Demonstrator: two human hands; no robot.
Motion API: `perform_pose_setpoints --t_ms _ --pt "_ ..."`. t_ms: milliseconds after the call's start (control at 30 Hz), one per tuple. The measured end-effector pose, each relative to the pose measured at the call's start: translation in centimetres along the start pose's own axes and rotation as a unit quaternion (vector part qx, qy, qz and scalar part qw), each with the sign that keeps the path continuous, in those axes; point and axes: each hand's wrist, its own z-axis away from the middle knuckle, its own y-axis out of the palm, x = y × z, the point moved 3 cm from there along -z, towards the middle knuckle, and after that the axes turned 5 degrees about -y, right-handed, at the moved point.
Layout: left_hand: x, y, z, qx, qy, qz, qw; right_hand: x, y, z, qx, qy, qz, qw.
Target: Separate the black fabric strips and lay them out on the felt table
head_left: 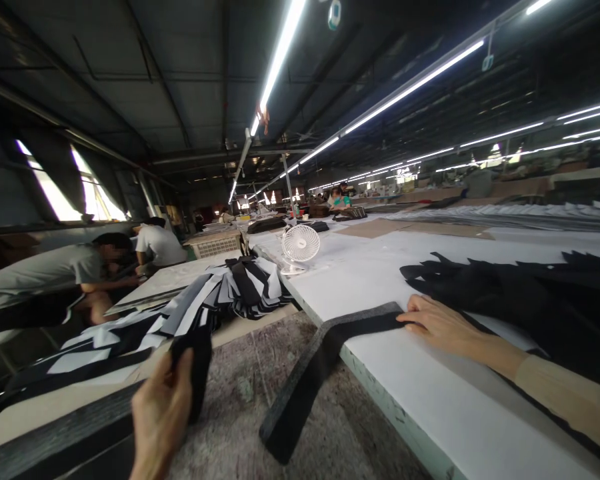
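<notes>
1. Along the near edge of the tabletop (430, 417), the right hand (443, 327) lies open, its fingertips pressing the end of a grey felt strip (325, 357).
2. Down at near left, the left hand (160, 417) grips a black strip (200, 363) upright.
3. Farther left, a striped fabric heap (245, 287); beyond it, a white fan (300, 245); at right, black fabric (495, 287).
</notes>
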Motion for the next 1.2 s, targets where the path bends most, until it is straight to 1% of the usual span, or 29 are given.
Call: perform_pose_setpoints --t_ms 100,167,267,333,367,400,467,500,533,567,600,667,733,800,833,900,967,1000,1033,1100,1167,1200 --pt "-2.9 4.2 4.6 0.062 0.031 0.079 0.994 -0.6 0.3 -0.2 0.006 0.024 -0.009 1.0" --pt "-5.1 6.3 7.0 0.097 0.058 0.108 0.988 -1.3 0.4 -0.2 -0.007 0.051 -0.036 0.998" --pt "-7.8 8.5 9.8 0.163 0.074 0.146 0.973 -2.0 0.3 0.0 -0.047 0.087 -0.11 0.989" --pt "-9.5 9.5 11.6 0.204 0.089 0.161 0.962 -1.4 0.4 0.3 -0.044 0.108 -0.206 0.972" --pt "-10.3 9.9 12.6 0.219 0.1 0.165 0.956 -0.8 0.7 0.4 -0.024 0.119 -0.271 0.955" --pt "-11.1 10.3 13.6 0.233 0.115 0.167 0.951 0.1 1.0 0.6 0.008 0.133 -0.341 0.931" --pt "-12.6 11.3 15.7 0.263 0.146 0.162 0.94 2.5 1.8 1.2 0.078 0.167 -0.461 0.868" --pt "-13.2 11.7 16.7 0.28 0.159 0.153 0.934 3.7 2.0 1.5 0.106 0.184 -0.497 0.842" --pt "-13.7 12.2 17.5 0.298 0.168 0.145 0.929 4.9 2.1 1.9 0.127 0.201 -0.513 0.824" --pt "-14.1 12.7 18.3 0.314 0.174 0.139 0.923 5.8 2.0 2.2 0.139 0.212 -0.516 0.818" --pt "-14.4 13.2 19.0 0.327 0.178 0.137 0.918 6.6 1.8 2.5 0.143 0.21 -0.512 0.821" --pt "-14.7 13.7 20.1 0.352 0.186 0.155 0.904 7.7 1.0 2.8 0.134 0.178 -0.493 0.841" --pt "-14.6 13.8 20.7 0.376 0.187 0.186 0.888 8.3 0.1 2.9 0.112 0.12 -0.484 0.86" --pt "-14.0 13.6 20.8 0.411 0.167 0.218 0.869 8.4 -0.6 2.9 0.093 0.075 -0.483 0.867" --pt "-13.6 13.4 20.6 0.425 0.148 0.233 0.862 8.2 -0.8 2.9 0.087 0.067 -0.485 0.868" --pt "-13.0 13.1 19.5 0.425 0.115 0.255 0.861 7.9 -1.2 3.0 0.086 0.065 -0.489 0.865" --pt "-13.0 13.1 18.0 0.39 0.117 0.256 0.877 7.6 -1.5 3.3 0.092 0.061 -0.491 0.864" --pt "-13.3 13.2 17.3 0.382 0.132 0.249 0.88 7.5 -1.7 3.4 0.095 0.055 -0.49 0.865" --pt "-13.8 13.4 16.7 0.388 0.147 0.241 0.877 7.4 -2.0 3.5 0.096 0.048 -0.489 0.866" --pt "-15.2 14.2 16.3 0.433 0.153 0.223 0.86 7.2 -2.4 3.9 0.09 0.039 -0.484 0.87" --pt "-16.7 15.2 16.5 0.482 0.132 0.211 0.84 6.7 -2.8 4.3 0.081 0.042 -0.473 0.876" --pt "-17.4 15.7 16.7 0.498 0.13 0.206 0.833 6.3 -2.8 4.6 0.077 0.048 -0.463 0.882"
